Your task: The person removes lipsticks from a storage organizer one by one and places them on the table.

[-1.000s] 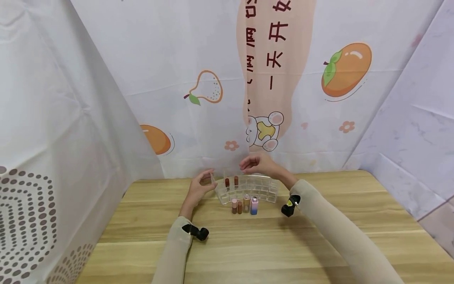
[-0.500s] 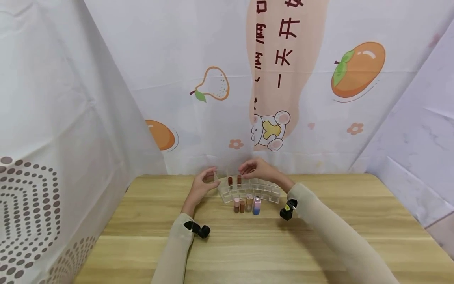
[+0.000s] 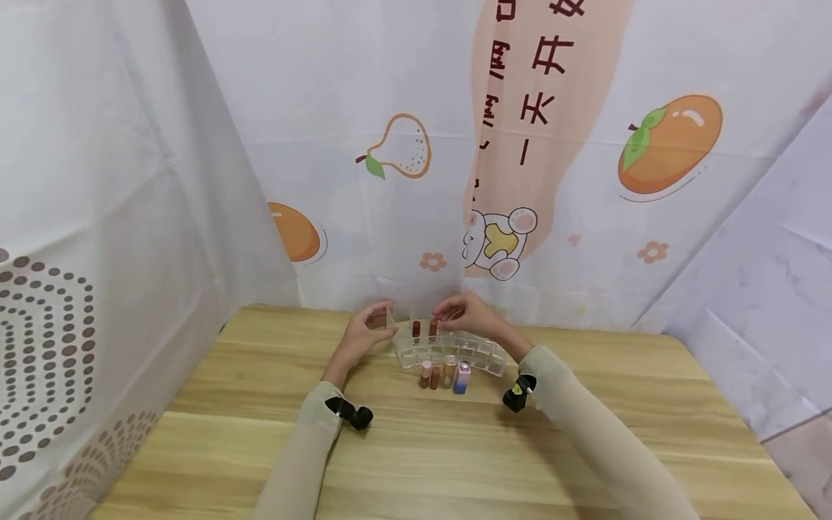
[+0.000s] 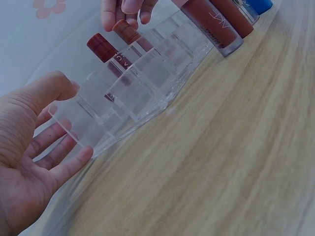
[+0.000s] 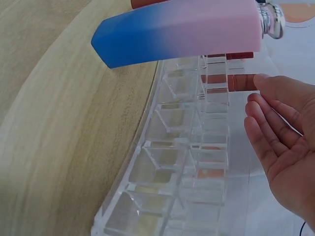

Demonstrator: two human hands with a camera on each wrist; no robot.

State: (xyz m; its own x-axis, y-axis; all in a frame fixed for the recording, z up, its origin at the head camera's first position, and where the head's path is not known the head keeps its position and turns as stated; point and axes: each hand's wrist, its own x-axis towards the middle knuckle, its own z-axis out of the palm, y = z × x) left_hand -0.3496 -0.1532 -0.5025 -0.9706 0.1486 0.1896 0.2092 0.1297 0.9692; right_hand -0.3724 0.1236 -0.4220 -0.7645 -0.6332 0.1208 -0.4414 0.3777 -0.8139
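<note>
A curved clear acrylic lipstick organizer [image 3: 484,354] stands at the back of the table. My left hand [image 3: 359,338] holds its left end, thumb at the top edge and fingers along the side panel [image 4: 69,123]. Two lip gloss tubes stand upright in its back row: a dark red one [image 4: 101,47] and a brown-red one [image 4: 129,32] beside it. My right hand [image 3: 473,316] pinches the top of the brown-red tube, thumb tip on its end in the right wrist view; the other fingers [image 5: 258,132] curl loosely below.
In front of the organizer stand a pink-capped tube [image 3: 425,374], a brown tube [image 3: 435,378], a clear tube with a gold cap [image 3: 448,372] and a pink-to-blue lipstick [image 3: 462,378]. A printed curtain [image 3: 351,238] hangs right behind the wooden table [image 3: 403,455].
My right hand has come down and left from above the organizer to the brown-red tube's top. My left hand keeps its place at the organizer's left end. The head view has shifted slightly.
</note>
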